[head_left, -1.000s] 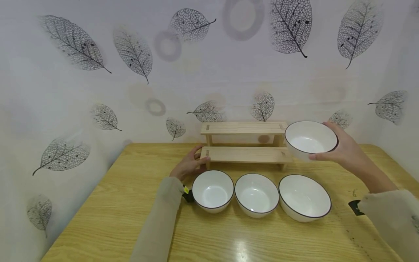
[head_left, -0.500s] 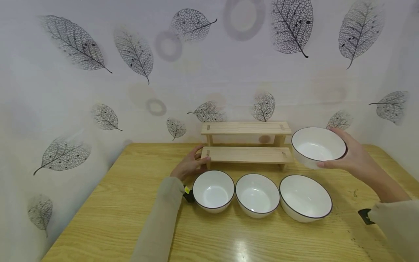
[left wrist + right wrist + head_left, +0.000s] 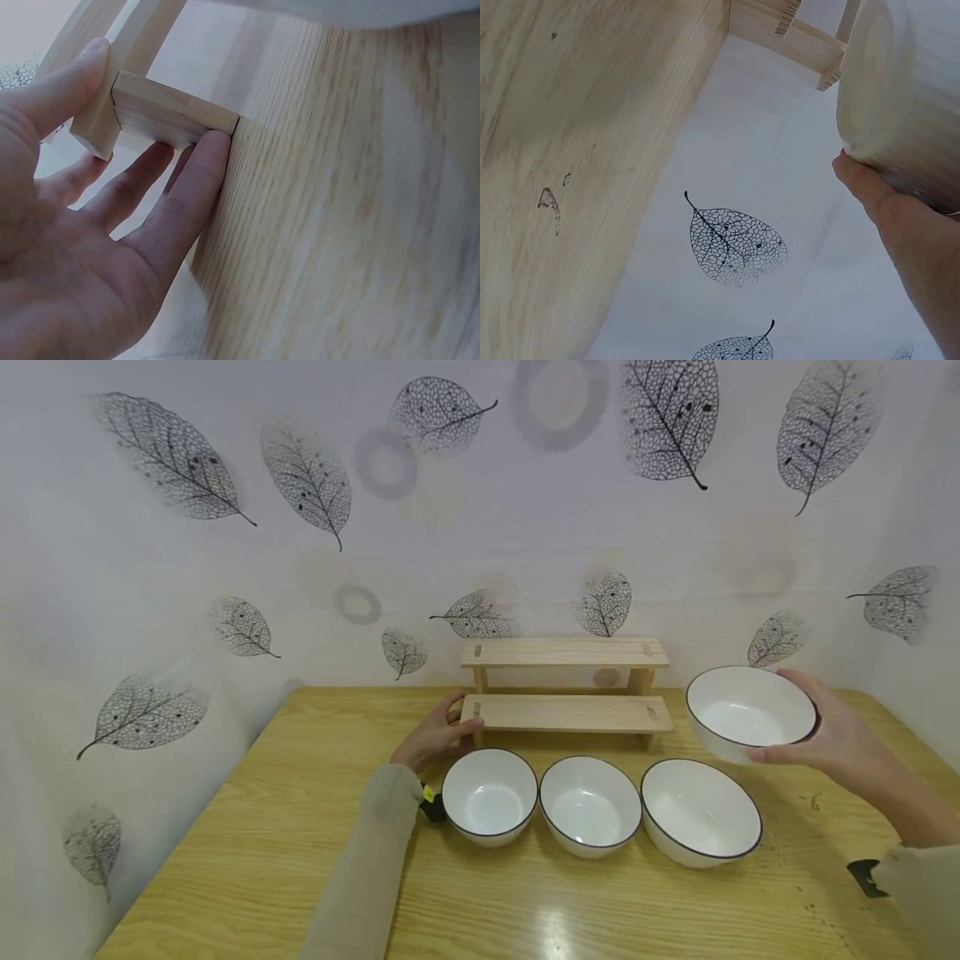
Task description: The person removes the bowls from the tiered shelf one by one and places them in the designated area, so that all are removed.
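My right hand [image 3: 843, 735] grips a white bowl [image 3: 750, 710] with a dark rim and holds it in the air, right of the two-tier wooden shelf [image 3: 566, 713]. From the right wrist view, the bowl's underside [image 3: 870, 75] shows, with a finger against its wall. At the shelf's left end my left hand [image 3: 435, 735] holds the lower tier. The left wrist view has the thumb on the board and fingertips against the leg [image 3: 172, 112]. Three more white bowls stand in a row before the shelf: left [image 3: 489, 797], middle [image 3: 590, 806] and right [image 3: 701, 812].
Everything stands on a wood-grain table [image 3: 300, 860]. Behind it hangs a pale cloth [image 3: 315, 593] printed with leaves, close to the shelf's back. The row of bowls sits just in front of the lower tier, their rims nearly touching.
My right hand has carried its bowl to the right and a little lower, away from the shelf's right end. The left hand, the shelf and the three bowls on the table stay put.
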Demonstrator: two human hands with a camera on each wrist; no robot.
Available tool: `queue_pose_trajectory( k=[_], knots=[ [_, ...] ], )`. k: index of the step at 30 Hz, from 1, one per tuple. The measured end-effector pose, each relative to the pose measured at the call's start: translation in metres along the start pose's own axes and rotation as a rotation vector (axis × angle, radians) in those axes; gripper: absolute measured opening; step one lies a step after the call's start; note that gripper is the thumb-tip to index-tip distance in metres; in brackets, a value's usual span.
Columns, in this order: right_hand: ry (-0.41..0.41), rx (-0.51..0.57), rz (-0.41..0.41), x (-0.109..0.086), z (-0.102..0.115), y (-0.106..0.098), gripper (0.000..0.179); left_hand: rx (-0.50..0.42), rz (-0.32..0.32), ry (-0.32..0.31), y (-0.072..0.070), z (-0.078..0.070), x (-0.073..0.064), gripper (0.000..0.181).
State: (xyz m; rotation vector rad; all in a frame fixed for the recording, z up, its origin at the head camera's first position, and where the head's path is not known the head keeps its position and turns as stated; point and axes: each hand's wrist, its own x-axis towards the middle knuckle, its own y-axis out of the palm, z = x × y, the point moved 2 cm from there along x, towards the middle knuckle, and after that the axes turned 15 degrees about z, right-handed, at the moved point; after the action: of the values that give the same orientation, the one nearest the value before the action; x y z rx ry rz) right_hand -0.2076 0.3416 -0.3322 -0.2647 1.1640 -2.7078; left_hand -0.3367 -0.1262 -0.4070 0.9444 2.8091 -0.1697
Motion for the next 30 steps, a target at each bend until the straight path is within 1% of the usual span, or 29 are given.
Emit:
queue_pose_trajectory(
  k=[2,6,7,10,13,15,18,22,25,30],
  knots=[
    [-0.023,0.013,-0.004,-0.003,-0.005,0.000,0.100,0.002,0.002,0.001,0.000,0.000,0.001,0.072],
    [-0.028,0.021,-0.006,-0.009,-0.012,-0.002,0.094,0.007,0.007,0.000,0.001,-0.001,0.001,0.072],
    [-0.024,0.013,-0.004,-0.010,-0.012,-0.002,0.094,0.020,0.007,-0.001,0.001,-0.001,0.001,0.072],
    [0.010,-0.019,-0.001,-0.013,-0.013,-0.002,0.098,0.039,0.010,0.002,0.001,-0.002,0.000,0.073],
    [0.060,-0.051,0.005,-0.015,-0.012,-0.001,0.108,0.051,0.017,0.007,0.001,-0.003,-0.001,0.075],
    [0.077,-0.062,0.006,-0.016,-0.013,-0.001,0.112,0.040,0.022,0.008,0.002,-0.004,-0.002,0.076],
    [0.068,-0.064,-0.007,-0.017,-0.016,-0.001,0.113,0.039,0.015,0.005,0.002,-0.003,-0.002,0.076],
    [0.023,-0.057,-0.029,-0.021,-0.024,0.001,0.110,0.035,0.011,0.001,0.003,-0.004,-0.003,0.076],
    [0.007,-0.064,-0.042,-0.023,-0.030,0.002,0.110,0.029,0.006,-0.003,0.003,-0.004,-0.003,0.076],
    [0.009,-0.065,-0.026,-0.027,-0.034,0.002,0.109,0.026,0.001,-0.002,0.002,-0.003,-0.002,0.076]
  ],
)
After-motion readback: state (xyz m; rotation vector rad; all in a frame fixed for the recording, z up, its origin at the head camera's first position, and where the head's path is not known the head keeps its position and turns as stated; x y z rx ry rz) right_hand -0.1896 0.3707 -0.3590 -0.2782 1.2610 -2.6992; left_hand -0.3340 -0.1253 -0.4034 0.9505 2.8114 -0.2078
